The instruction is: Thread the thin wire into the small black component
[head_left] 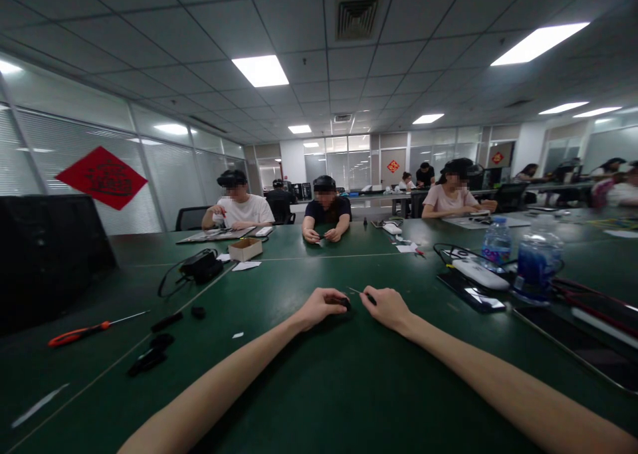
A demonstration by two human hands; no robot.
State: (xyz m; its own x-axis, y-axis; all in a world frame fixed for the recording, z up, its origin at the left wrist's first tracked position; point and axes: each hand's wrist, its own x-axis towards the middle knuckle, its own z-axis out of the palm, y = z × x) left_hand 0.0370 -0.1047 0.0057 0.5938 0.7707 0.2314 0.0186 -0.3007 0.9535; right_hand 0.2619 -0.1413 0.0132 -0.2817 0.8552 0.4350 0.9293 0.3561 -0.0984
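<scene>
View: the head camera looks down the long green table (pixel 319 401), with both bare arms reaching in from the bottom.
Left hand: the left hand (pixel 319 310) is closed and grips a small black thing (pixel 345 302).
Right hand: the right hand (pixel 391 309) is pinching a thin metal pin (pixel 357 291) with a dark end (pixel 371 299).
Where the things are: they are held up over the table, in the middle of the view. The two hands are just apart.
Left side of the table: a red screwdriver (pixel 80 333), black bits (pixel 149 359), and a black bag with a cord (pixel 201 266).
Right side of the table: a black phone (pixel 471 291), a white stick (pixel 481 274), and a water bottle (pixel 497 242).
Far side: a person in a dark shirt (pixel 326 208) sits with both hands on the table.
</scene>
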